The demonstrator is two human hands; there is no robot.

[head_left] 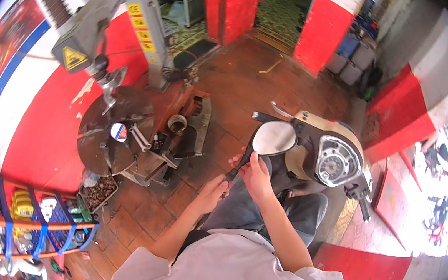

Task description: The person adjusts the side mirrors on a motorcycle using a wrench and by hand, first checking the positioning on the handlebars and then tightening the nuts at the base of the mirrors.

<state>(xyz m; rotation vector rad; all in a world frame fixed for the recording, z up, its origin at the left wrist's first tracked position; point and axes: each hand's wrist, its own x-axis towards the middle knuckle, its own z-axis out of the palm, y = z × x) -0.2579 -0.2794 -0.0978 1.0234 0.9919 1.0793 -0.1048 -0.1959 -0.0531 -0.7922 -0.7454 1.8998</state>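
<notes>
A rear-view mirror [275, 138] with a rounded glass and black stem is held up in front of me, tilted. My left hand [212, 192] is closed round the lower end of the stem; what its fingers cover there is hidden. Higher up, my right hand [257, 179] grips the stem just below the mirror head, thumb toward the glass. Right behind stands a scooter [316, 120], its round instrument cluster [335, 161] facing up. The mirror head overlaps the scooter's left handlebar area in view. My legs are beneath my hands, beside the scooter.
On the left stands a tyre-changing machine [89, 143] with a round turntable and a grey column. A rack [37, 223] with coloured bottles and a tray of small metal parts [99, 193] are at the lower left. Red-and-white pillars [326, 32] rise ahead from the tiled floor [237, 80].
</notes>
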